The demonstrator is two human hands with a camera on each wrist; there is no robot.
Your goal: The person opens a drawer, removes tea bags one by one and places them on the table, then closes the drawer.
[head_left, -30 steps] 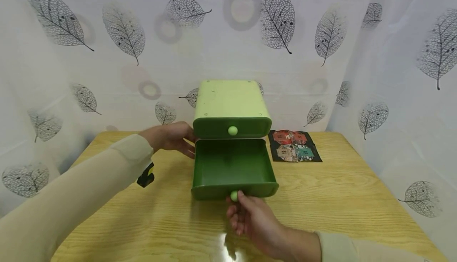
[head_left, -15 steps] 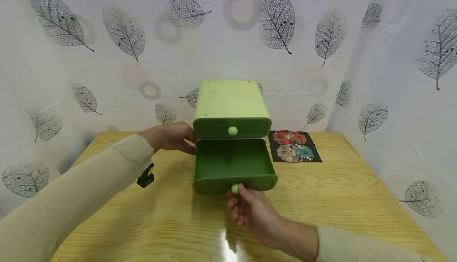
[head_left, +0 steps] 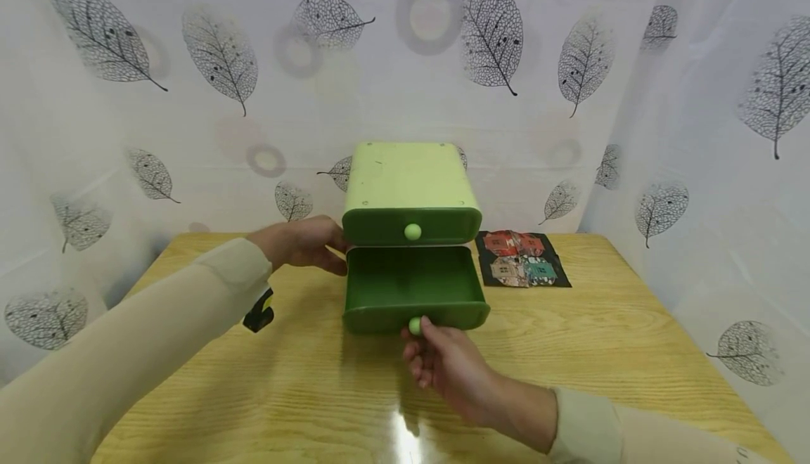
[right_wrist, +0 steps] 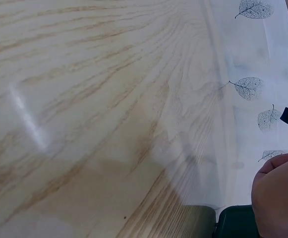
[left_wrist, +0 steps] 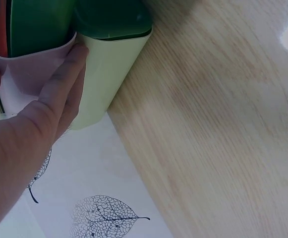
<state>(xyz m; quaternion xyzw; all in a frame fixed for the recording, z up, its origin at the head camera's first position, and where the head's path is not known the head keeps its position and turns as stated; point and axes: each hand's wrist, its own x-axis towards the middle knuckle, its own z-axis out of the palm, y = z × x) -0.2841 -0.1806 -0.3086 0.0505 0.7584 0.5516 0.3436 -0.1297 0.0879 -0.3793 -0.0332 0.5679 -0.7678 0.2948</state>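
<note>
R fingers [head_left: 415,367] on rnd knob [head_left: 415,325]; glossy grn drawer [head_left: 380,318]

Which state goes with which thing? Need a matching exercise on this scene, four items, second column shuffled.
1. upper drawer
2. next drawer down
3. right hand
4. left hand

A. against the side of the drawer unit
B. slid out, inside showing
C. pushed in
D. pinching a round light-green knob

Pairs: 1-C, 2-B, 3-D, 4-A
</note>
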